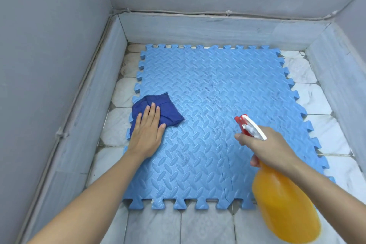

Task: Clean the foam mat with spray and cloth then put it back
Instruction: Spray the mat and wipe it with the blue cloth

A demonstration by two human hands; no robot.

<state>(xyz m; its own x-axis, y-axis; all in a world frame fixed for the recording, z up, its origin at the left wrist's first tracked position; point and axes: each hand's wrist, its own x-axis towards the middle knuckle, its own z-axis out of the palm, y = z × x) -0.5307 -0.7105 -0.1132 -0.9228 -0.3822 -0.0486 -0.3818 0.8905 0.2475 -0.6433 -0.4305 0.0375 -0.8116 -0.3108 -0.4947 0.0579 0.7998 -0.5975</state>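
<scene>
On the left edge of the mat, your left hand (147, 132) lies with fingers straight and flat, pressing the folded dark-blue cloth (160, 112) down. Your right hand (271, 148) curls around the neck of the orange spray bottle (283, 204), forefinger at the trigger, red-and-white nozzle aimed toward the middle. The blue foam mat (198, 164), four interlocked embossed tiles with toothed edges, lies on pale floor tiles (208, 228), speckled dark near its centre. You seem to be at the spraying step; next, sweep the cloth rightward across those spots.
</scene>
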